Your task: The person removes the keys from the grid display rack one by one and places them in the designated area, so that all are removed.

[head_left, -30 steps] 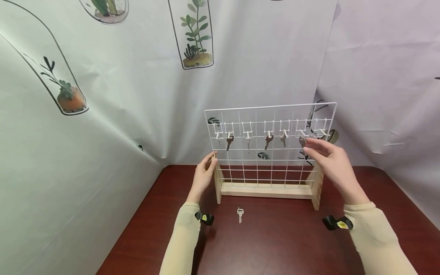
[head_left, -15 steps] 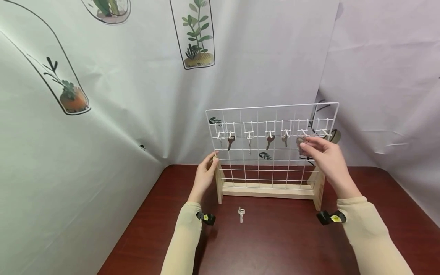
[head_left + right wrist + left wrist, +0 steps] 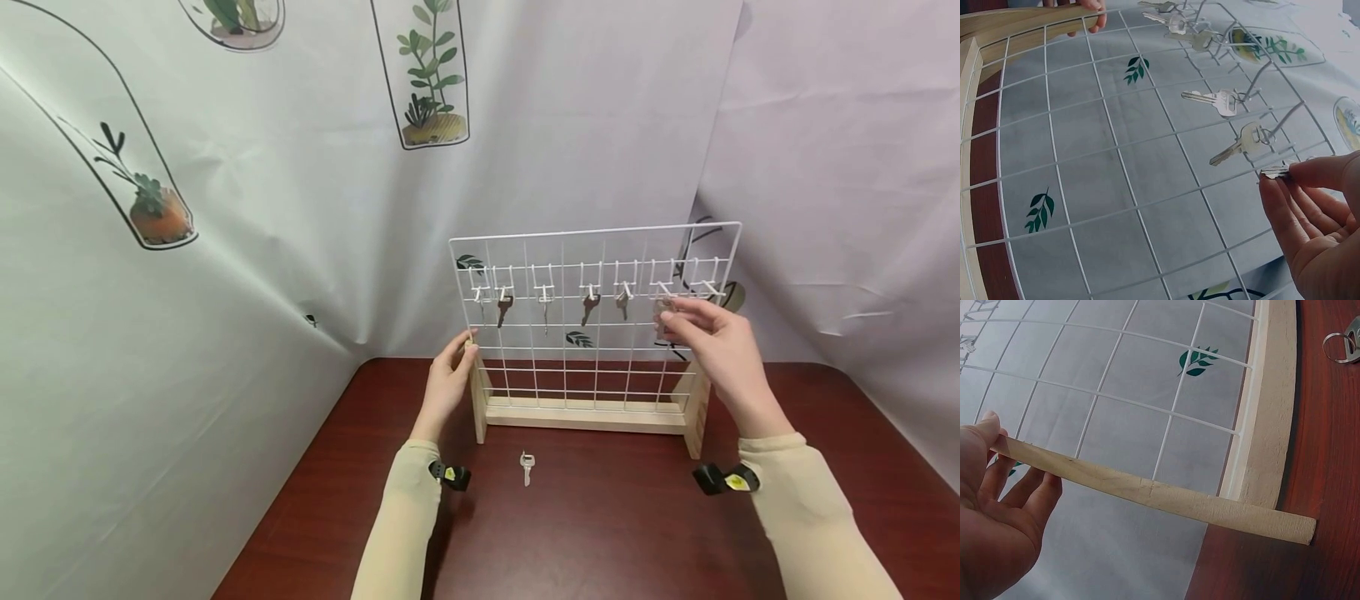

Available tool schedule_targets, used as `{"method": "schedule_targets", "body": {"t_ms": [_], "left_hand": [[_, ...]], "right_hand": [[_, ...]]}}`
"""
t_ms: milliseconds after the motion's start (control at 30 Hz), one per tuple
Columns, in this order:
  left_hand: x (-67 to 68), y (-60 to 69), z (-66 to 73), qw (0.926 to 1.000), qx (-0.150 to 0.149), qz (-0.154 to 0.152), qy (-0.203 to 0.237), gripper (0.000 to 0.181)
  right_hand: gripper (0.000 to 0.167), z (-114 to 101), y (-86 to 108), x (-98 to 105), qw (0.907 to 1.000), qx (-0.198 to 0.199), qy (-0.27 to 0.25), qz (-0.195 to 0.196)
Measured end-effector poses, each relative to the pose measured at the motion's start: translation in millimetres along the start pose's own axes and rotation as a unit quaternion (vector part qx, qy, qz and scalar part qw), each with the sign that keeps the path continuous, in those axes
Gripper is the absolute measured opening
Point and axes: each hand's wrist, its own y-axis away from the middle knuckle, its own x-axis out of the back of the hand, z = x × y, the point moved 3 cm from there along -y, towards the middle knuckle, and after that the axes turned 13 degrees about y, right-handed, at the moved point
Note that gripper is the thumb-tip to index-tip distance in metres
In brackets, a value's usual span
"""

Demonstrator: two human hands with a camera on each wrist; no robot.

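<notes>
A white wire grid rack (image 3: 566,350) with a wooden base stands on the table. My left hand (image 3: 446,379) grips its left wooden upright (image 3: 1147,487), thumb on one side and fingers on the other. Between thumb and fingertips, my right hand (image 3: 722,354) pinches a silver key (image 3: 1274,171) just below a hook (image 3: 663,289) toward the grid's right end. Whether that key's ring is on the hook, I cannot tell. Several keys hang from hooks farther left, including a dark key (image 3: 590,308) and a silver key (image 3: 1252,137).
One silver key (image 3: 527,468) with a small ring lies on the dark red table (image 3: 600,517) in front of the rack. The far right hook (image 3: 708,289) has no key visible on it. Behind stands a pale backdrop (image 3: 562,125) printed with plants.
My right hand shifts slightly left along the grid with the key, then a little back to the right, staying near the same hook. The left hand keeps its grip on the upright.
</notes>
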Motion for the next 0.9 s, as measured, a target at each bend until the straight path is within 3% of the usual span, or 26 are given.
{"method": "schedule_targets", "body": {"t_ms": [267, 433, 733, 900], "left_hand": [[-0.5, 1.5, -0.5, 1.0, 0.004, -0.006, -0.005, 0.042], [0.2, 0.0, 0.1, 1.0, -0.002, -0.003, 0.003, 0.041], [0.7, -1.6, -3.3, 0.9999, -0.009, 0.0, -0.007, 0.037], [1.9, -1.3, -4.4, 0.9999, -0.01, -0.002, -0.01, 0.037]], "right_hand": [[0.018, -4, 4.5, 2, 0.998, 0.006, -0.06, 0.018], [0.021, -7, 7.5, 5, 0.9953, 0.01, -0.094, 0.022], [0.017, -9, 20.0, 7, 0.9942, 0.005, -0.105, 0.021], [0.017, -6, 27.6, 2, 0.9985, 0.008, -0.054, 0.007]]}}
